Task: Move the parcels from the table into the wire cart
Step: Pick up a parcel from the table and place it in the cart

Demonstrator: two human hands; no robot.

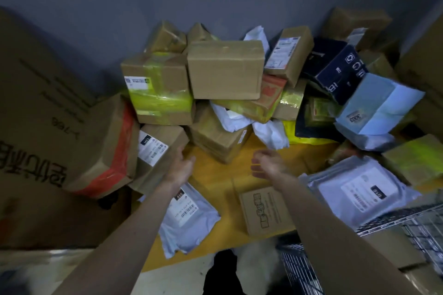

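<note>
Reaching: both hands extended over table (pixel 215 182), toward mid-frame pile.
Left hand (pixel 183 165): fingers straight, empty, beside labelled box (pixel 158 151).
Right hand (pixel 266 163): fingers loosely curled, empty.
Target (judged): brown box (pixel 215 139), just above and between both hands; long axis cannot tell.
Cart (pixel 407 227): lower right.

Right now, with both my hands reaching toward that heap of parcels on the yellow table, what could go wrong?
1. The plain brown box sits high on the pile; pulling the flat stacked boxes beneath it could bring it down.
2. Both the left hand and right hand are empty, and the white mailer overhangs the table edge; a brushing forearm might knock it off.
</note>
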